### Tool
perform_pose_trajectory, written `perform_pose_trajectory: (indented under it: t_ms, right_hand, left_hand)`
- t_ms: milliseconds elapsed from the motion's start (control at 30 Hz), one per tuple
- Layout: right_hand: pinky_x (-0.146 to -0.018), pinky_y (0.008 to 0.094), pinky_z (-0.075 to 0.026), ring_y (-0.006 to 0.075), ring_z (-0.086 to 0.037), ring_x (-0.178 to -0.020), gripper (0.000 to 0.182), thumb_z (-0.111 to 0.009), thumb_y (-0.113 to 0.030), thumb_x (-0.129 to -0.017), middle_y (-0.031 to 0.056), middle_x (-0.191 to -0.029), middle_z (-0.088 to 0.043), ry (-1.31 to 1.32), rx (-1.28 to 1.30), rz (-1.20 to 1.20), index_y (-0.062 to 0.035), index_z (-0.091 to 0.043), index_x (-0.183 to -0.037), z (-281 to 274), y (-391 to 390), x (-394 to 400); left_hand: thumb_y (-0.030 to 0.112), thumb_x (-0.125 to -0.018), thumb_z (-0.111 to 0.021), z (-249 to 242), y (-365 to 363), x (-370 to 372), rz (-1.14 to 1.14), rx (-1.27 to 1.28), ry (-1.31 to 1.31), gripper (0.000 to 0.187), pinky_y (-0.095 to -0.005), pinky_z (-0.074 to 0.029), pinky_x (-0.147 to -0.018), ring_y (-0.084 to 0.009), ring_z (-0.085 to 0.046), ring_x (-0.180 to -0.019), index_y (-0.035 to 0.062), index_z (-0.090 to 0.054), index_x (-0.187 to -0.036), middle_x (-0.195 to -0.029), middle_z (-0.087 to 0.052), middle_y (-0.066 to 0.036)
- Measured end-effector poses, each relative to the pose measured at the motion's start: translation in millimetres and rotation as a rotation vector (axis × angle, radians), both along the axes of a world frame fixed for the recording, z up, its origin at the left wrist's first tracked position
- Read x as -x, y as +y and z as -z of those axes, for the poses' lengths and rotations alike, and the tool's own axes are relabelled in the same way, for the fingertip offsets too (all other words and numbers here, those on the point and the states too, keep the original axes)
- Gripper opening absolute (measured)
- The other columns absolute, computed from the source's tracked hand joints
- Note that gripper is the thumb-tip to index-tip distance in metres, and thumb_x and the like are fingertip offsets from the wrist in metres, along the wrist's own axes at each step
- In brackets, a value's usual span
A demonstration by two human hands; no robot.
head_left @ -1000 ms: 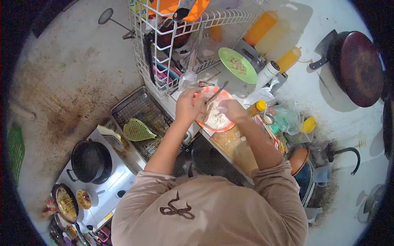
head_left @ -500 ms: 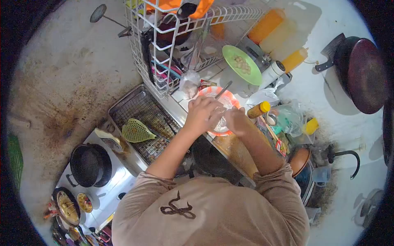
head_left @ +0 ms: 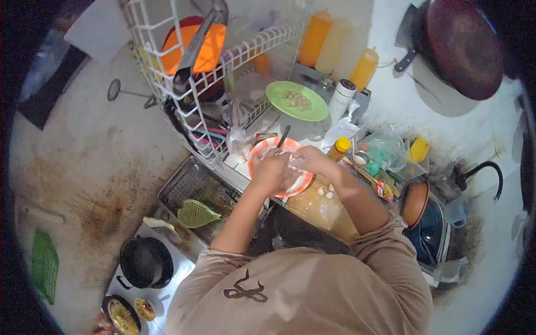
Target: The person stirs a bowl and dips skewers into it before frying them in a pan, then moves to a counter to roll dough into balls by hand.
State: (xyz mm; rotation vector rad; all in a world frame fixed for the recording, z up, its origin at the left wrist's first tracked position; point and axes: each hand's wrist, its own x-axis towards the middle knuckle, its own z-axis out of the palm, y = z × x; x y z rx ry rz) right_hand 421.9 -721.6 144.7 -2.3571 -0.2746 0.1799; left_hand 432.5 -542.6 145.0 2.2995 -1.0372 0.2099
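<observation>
Extends both arms forward to the bowl (head_left: 256, 154), located on the surface (head_left: 242, 169) at the corner of the board (head_left: 341, 223). Places left hand (head_left: 273, 172) over the near left part of the bowl, back of the hand upward, fingers bent inward. Places right hand (head_left: 311, 159) at the right side of the bowl, fingers bent toward the left hand and dusted white. For grip state, shows curled fingers on both hands, close together; cannot tell whether closed on anything. Contains white powder (head_left: 298, 183) inside the bowl, partly hidden by the hands. Has a dark handle (head_left: 285, 135) leaning out over the far rim, near the left hand. To the right of the bowl, includes a yellow-capped jar (head_left: 339, 149); beyond the bowl, a green plate (head_left: 278, 99) bearing small pale balls (head_left: 297, 101), with a white flask (head_left: 341, 100) just beside. On the board, near the right forearm, carries small white pieces (head_left: 328, 193).
</observation>
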Motion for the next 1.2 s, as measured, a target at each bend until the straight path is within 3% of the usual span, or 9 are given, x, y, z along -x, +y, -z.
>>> perform_pose_trajectory:
  t_ms: [133, 467, 633, 767, 833, 967, 1067, 1100, 1200]
  right_hand:
    - [-0.053, 0.0244, -0.046, 0.0106, -0.055, -0.059, 0.018, -0.059, -0.007, -0.072, 0.0038, -0.071, -0.058, 0.282, -0.389, 0.293, 0.0008, -0.058, -0.088, -34, 12, 20]
    - [-0.054, 0.0237, -0.044, 0.0104, -0.052, -0.058, 0.014, -0.055, -0.008, -0.077, 0.0031, -0.07, -0.055, 0.333, -0.496, 0.129, 0.0017, -0.058, -0.085, -15, 0, 32]
    - [-0.058, 0.0268, -0.046, 0.0141, -0.055, -0.064, 0.018, -0.057, -0.008, -0.078, 0.0065, -0.074, -0.056, 0.394, -1.136, 0.136, 0.0039, -0.056, -0.091, -9, -11, 44]
    - [-0.063, 0.0269, -0.046, 0.0151, -0.056, -0.071, 0.018, -0.054, -0.008, -0.08, 0.0069, -0.082, -0.056, 0.324, -1.246, 0.25, 0.005, -0.054, -0.094, -11, -15, 50]
    - [-0.065, 0.027, -0.046, 0.0155, -0.056, -0.073, 0.018, -0.053, -0.008, -0.081, 0.0071, -0.083, -0.057, 0.291, -1.24, 0.22, 0.0045, -0.055, -0.094, -9, -15, 52]
    - [-0.068, 0.0274, -0.046, 0.0181, -0.057, -0.08, 0.019, -0.055, -0.006, -0.078, 0.008, -0.086, -0.058, 0.198, -1.002, 0.274, -0.0007, -0.056, -0.096, -13, 5, 54]
    - [-0.074, 0.0323, -0.044, 0.0178, -0.055, -0.085, 0.022, -0.053, -0.002, -0.076, 0.008, -0.09, -0.057, -0.347, -0.548, 0.171, -0.002, -0.055, -0.098, 6, 37, 51]
    - [-0.083, 0.0392, -0.038, 0.026, -0.047, -0.102, 0.028, -0.053, 0.0, -0.071, 0.0113, -0.106, -0.052, -0.561, -0.311, 0.096, -0.0061, -0.057, -0.098, 17, 44, 52]
    - [-0.088, 0.0382, -0.031, 0.0308, -0.045, -0.088, 0.018, -0.053, -0.013, -0.075, 0.0101, -0.09, -0.052, -0.73, 0.07, 0.35, -0.0077, -0.059, -0.091, -11, 69, 86]
  left_hand:
    - [0.019, -0.063, -0.067, -7, 1, -4, 0.03, 0.054, -0.069, 0.042, -0.0433, -0.024, -0.078, -0.0174, -0.046, -0.102, 0.0127, -0.056, -0.103, -0.091, -0.058, -0.004]
    - [0.011, -0.063, -0.065, -10, -1, 9, 0.089, 0.149, -0.213, 0.03, -0.0425, -0.023, -0.08, -0.0198, -0.051, -0.094, 0.0169, -0.063, -0.092, -0.081, -0.061, -0.002]
    - [0.009, -0.063, -0.065, 5, 7, -8, -0.054, 0.299, -0.053, 0.024, -0.0422, -0.034, -0.077, -0.0243, -0.052, -0.091, 0.0105, -0.063, -0.086, -0.078, -0.06, -0.008]
    - [0.01, -0.066, -0.063, 15, 11, -16, -0.1, -0.003, -0.181, 0.035, -0.0379, -0.04, -0.077, -0.0284, -0.052, -0.088, 0.0039, -0.057, -0.1, -0.089, -0.057, -0.014]
    - [0.011, -0.071, -0.061, 12, 6, -8, -0.155, -0.05, -0.325, 0.04, -0.0361, -0.041, -0.08, -0.0289, -0.052, -0.092, 0.001, -0.051, -0.108, -0.099, -0.055, -0.015]
    - [0.039, -0.081, -0.051, 13, -16, -13, 0.163, 0.919, 0.682, 0.056, -0.037, -0.033, -0.093, -0.0302, -0.04, -0.112, -0.0017, -0.04, -0.118, -0.124, -0.038, -0.017]
    - [0.046, -0.081, -0.045, -10, -19, 15, 0.691, 1.465, 1.443, 0.064, -0.0371, -0.031, -0.094, -0.029, -0.037, -0.115, -0.0022, -0.033, -0.122, -0.126, -0.035, -0.018]
    - [0.051, -0.081, -0.04, -10, -25, 17, 0.631, 1.503, 1.405, 0.068, -0.0381, -0.032, -0.094, -0.0269, -0.035, -0.117, -0.0012, -0.029, -0.124, -0.127, -0.034, -0.017]
    - [0.055, -0.078, -0.037, -3, -36, 17, 0.247, 1.585, 1.204, 0.073, -0.0412, -0.032, -0.094, -0.027, -0.036, -0.116, -0.0012, -0.026, -0.124, -0.128, -0.032, -0.016]
